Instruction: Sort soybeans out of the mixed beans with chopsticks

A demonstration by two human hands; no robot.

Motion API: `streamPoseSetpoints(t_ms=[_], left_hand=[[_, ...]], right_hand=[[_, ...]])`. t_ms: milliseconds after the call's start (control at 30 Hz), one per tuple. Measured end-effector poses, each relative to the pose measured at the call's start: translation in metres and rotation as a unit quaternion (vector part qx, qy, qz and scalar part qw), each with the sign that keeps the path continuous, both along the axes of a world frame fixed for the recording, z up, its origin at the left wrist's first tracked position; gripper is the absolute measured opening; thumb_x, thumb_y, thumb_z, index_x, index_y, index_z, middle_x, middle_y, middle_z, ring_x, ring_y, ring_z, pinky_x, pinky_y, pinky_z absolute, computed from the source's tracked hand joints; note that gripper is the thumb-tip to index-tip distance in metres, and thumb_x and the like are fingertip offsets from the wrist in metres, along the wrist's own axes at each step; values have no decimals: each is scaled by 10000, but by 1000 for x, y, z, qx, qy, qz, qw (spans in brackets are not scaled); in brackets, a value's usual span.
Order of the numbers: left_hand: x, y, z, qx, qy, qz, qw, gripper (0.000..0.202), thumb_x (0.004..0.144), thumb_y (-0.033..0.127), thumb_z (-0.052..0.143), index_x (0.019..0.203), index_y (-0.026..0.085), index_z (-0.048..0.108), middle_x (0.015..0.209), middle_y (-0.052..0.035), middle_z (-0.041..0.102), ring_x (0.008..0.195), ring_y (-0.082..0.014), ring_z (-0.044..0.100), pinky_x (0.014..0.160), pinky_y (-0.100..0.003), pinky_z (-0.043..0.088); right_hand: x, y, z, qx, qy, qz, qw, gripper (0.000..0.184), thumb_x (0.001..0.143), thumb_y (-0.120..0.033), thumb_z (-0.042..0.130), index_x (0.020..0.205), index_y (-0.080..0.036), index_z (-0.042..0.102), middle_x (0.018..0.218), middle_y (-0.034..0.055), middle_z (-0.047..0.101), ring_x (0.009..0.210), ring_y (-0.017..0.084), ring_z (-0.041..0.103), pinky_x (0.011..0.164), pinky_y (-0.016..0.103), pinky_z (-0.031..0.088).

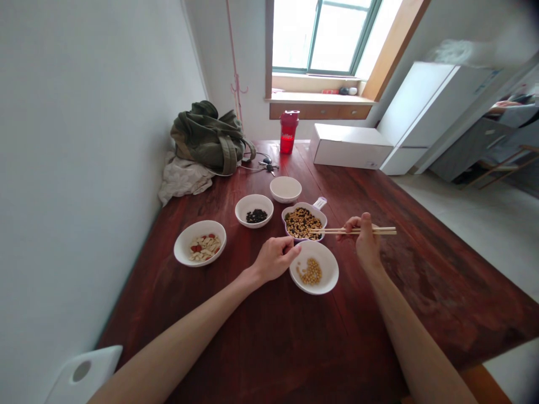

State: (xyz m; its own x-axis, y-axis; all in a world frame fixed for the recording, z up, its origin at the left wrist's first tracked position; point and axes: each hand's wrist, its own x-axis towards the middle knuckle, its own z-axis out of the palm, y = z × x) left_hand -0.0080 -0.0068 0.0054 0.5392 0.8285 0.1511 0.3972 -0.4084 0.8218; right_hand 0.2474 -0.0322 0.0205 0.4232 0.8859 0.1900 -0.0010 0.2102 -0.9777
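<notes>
My right hand (362, 238) is closed around a pair of wooden chopsticks (330, 230). Their tips reach into a purple-rimmed, scalloped bowl with a short handle (321, 203), filled with mixed yellow and black beans (302, 223). Just in front of it, a white bowl (330, 283) holds a small heap of soybeans (311, 272). My left hand (275, 258) is closed at this bowl's upper left rim, its thumb over the edge; the curled fingers are partly hidden.
To the left are a white bowl (179, 247) of pale and red pieces and another (240, 210) with black beans. A further white bowl (286, 191) stands behind. Farther back are a backpack (206, 134), keys (269, 165), a red bottle (288, 134) and a white box (349, 147).
</notes>
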Motion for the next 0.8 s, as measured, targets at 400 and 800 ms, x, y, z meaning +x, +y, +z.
streamPoseSetpoints(t_ms=[400,800], left_hand=[[1,0,1,0,0,2,1000,446,960,457,518,638,170,401,591,41,405,577,-91,360,566,-240,232],[0,0,1,-1,-3,0,1000,446,963,456,519,643,170,400,595,40,412,577,-91,361,563,-244,225]], right_hand=[[10,1,7,75,141,39,986,630,907,-690,547,516,-197,571,509,-5,517,450,156,628,419,259,517],[11,-5,20,45,170,169,970,635,928,-679,494,514,-205,576,521,7,460,462,175,606,356,264,443]])
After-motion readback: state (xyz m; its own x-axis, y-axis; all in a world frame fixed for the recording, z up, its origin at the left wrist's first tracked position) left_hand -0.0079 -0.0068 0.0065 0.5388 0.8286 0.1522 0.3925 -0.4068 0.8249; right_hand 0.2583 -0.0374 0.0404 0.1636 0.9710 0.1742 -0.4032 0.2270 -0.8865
